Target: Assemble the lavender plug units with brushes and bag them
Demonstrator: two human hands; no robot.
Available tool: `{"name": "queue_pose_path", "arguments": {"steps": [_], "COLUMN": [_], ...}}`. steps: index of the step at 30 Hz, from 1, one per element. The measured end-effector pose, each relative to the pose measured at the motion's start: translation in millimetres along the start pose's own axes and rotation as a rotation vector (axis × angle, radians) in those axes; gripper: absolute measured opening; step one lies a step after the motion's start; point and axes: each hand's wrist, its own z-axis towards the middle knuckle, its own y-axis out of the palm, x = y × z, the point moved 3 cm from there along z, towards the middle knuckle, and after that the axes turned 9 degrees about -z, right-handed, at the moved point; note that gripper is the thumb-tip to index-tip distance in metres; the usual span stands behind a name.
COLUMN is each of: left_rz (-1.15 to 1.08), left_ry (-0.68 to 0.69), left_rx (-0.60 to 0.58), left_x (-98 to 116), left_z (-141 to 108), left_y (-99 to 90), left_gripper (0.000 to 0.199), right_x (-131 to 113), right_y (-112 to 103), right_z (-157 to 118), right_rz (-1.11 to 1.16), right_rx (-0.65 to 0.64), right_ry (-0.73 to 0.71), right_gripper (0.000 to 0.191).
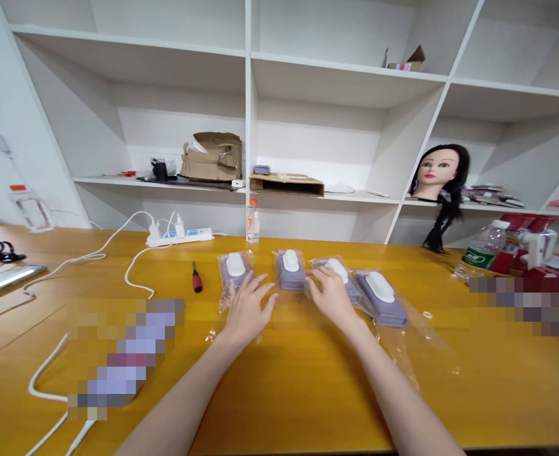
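While hands (250,310) (331,294) reach bagged packs (235,266), green label (477,258); lettering (479,258) blurred

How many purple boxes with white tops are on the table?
4, left to right: the first box by the left hand, the second box between both hands, the third box partly behind the right hand, the fourth box farthest right. Others could be blurred out.

Bright, diffuse light with two pixelated patches
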Motion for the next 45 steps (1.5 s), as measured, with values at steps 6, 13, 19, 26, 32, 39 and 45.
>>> {"name": "queue_pose_path", "arguments": {"steps": [6,13,19,26,32,39,45], "left_rz": [0.000,-0.269,-0.066,0.013,-0.033,-0.230,-0.126], "left_ry": [0.096,0.557,0.295,0.298,0.320,0.404,0.216], "left_rx": [0.059,-0.357,-0.522,-0.585,-0.586,-0.356,0.009], "left_x": [5.4,39.1,26.0,27.6,31.9,34.0,6.8], "left_z": [-4.4,-26.9,-31.7,-30.8,-29.9,-19.0,-1.7], "left_y": [-1.1,17.2,33.2,28.1,23.5,9.2,-1.1], "left_gripper": [0.026,0.035,0.045,0.043,0.037,0.031,0.029], "right_x": [21.1,4.8,4.1,8.9,4.1,3.6,4.0], "right_y": [3.7,-2.3,9.2,25.2,25.6,32.5,37.6], "right_z": [-10.2,-17.3,-22.8,-24.6,-25.3,-25.3,-27.0], "right_rz": [0.106,0.200,0.051,0.060,0.044,0.044,-0.002], "right_rx": [0.048,-0.070,-0.282,-0.367,-0.376,-0.415,-0.440], "right_ry": [0.023,-0.181,-0.124,-0.087,-0.094,-0.107,-0.112], "right_gripper": [0.020,0.040,0.071,0.046,0.043,0.039,0.041]}}
